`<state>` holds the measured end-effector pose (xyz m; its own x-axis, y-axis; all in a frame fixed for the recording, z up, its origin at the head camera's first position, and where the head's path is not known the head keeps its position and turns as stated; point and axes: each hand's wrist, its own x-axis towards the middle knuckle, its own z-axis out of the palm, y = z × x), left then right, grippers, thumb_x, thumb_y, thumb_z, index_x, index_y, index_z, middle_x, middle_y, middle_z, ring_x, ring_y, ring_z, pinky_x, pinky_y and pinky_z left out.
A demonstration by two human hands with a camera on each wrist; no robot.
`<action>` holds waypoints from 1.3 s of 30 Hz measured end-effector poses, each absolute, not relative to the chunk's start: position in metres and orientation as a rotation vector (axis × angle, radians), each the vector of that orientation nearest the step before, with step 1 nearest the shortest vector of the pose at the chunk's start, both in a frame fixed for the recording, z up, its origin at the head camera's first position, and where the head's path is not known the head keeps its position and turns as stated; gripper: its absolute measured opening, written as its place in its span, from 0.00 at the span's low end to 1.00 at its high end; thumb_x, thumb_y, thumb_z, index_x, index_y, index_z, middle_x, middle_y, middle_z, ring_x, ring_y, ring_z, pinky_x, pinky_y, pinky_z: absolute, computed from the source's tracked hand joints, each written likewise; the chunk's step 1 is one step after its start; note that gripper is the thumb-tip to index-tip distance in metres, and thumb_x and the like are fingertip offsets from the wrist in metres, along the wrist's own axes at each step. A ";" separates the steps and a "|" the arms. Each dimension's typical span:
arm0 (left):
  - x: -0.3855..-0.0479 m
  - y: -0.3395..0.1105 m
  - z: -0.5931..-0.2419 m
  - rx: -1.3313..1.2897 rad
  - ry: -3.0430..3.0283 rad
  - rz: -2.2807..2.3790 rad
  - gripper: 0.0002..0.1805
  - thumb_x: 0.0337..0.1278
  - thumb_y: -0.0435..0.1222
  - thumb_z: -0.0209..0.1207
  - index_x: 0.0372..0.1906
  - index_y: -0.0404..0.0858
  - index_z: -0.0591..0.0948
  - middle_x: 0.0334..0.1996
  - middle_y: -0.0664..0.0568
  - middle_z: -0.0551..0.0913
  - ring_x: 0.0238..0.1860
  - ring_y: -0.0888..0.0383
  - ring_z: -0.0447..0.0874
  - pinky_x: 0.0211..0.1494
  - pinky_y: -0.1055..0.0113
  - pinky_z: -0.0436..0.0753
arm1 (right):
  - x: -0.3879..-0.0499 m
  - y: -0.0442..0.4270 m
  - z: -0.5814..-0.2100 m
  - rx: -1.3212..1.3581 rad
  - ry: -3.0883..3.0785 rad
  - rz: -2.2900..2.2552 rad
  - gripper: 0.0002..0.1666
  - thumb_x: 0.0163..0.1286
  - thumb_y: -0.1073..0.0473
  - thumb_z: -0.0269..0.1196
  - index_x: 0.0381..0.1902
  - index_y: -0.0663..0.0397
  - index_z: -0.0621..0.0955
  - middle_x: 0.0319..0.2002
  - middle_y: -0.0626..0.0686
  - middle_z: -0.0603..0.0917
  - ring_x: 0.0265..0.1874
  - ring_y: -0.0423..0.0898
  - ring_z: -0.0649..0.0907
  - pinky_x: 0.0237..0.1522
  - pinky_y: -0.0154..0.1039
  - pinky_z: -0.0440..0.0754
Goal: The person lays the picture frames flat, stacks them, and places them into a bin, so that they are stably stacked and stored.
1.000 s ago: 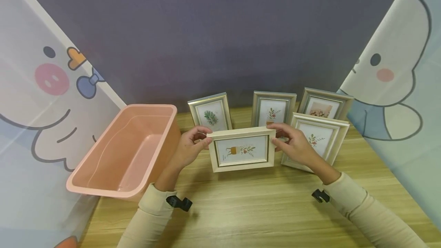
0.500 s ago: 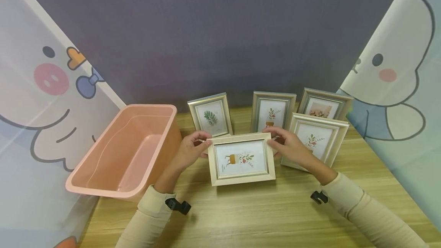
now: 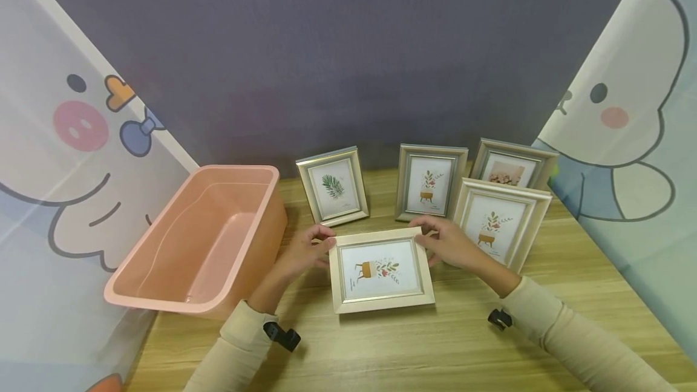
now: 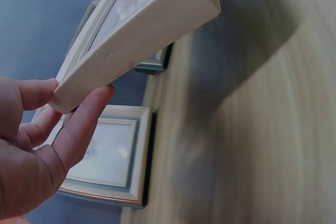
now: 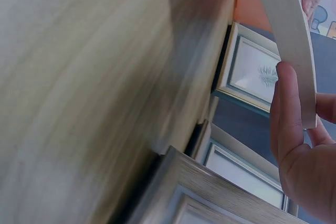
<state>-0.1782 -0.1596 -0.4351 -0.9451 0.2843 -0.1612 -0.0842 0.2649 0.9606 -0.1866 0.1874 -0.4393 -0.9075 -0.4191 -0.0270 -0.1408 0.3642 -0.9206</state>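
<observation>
A cream picture frame (image 3: pixel 381 307) with a potted-plant print lies sideways between my two hands, tilted back and held above the table. My left hand (image 3: pixel 305 254) pinches its far left corner, thumb on the front and fingers behind, as the left wrist view shows on the frame's edge (image 4: pixel 131 40). My right hand (image 3: pixel 449 245) pinches the far right corner the same way; in the right wrist view the frame's side (image 5: pixel 294 40) sits between thumb and fingers. Behind it stand a palm-leaf frame (image 3: pixel 334 186) and a potted-plant frame (image 3: pixel 430 180).
A pink plastic tub (image 3: pixel 267 228) stands at the left on the wooden table (image 3: pixel 392 356). On the right, a cream frame (image 3: pixel 503 219) stands in front of a frame with a flower photo (image 3: pixel 509 165). A dark grey partition (image 3: pixel 348 65) rises behind.
Both hands have lowered the held frame toward me and tipped its face upward. The palm-leaf frame and the potted-plant frame behind it now show more fully.
</observation>
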 end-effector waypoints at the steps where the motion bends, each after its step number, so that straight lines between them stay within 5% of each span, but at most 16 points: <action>1: -0.178 -0.159 -0.437 0.177 2.240 1.723 0.14 0.73 0.31 0.57 0.56 0.26 0.76 0.47 0.40 0.78 0.34 0.56 0.85 0.38 0.53 0.90 | -0.187 0.187 -0.440 -0.498 2.371 -1.551 0.19 0.75 0.62 0.60 0.62 0.57 0.78 0.44 0.63 0.76 0.26 0.48 0.86 0.27 0.54 0.88; 11: -0.173 -0.157 -0.451 0.120 2.261 1.668 0.13 0.73 0.31 0.57 0.54 0.28 0.77 0.51 0.37 0.77 0.41 0.53 0.82 0.36 0.54 0.90 | -0.184 0.185 -0.453 -0.438 2.351 -1.464 0.21 0.75 0.61 0.60 0.63 0.57 0.76 0.43 0.63 0.79 0.22 0.50 0.87 0.28 0.54 0.89; 39: -0.172 -0.154 -0.469 0.074 2.194 1.624 0.11 0.73 0.30 0.55 0.53 0.27 0.75 0.48 0.37 0.75 0.35 0.52 0.84 0.34 0.54 0.90 | -0.184 0.182 -0.472 -0.489 2.371 -1.385 0.20 0.73 0.64 0.60 0.60 0.61 0.76 0.43 0.63 0.80 0.24 0.47 0.85 0.25 0.47 0.89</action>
<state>-0.1717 -0.1536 -0.4693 -0.9154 0.2795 -0.2898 -0.1956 0.3204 0.9269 -0.1842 0.1818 -0.4716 -0.8791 -0.4602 -0.1244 -0.1177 0.4623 -0.8789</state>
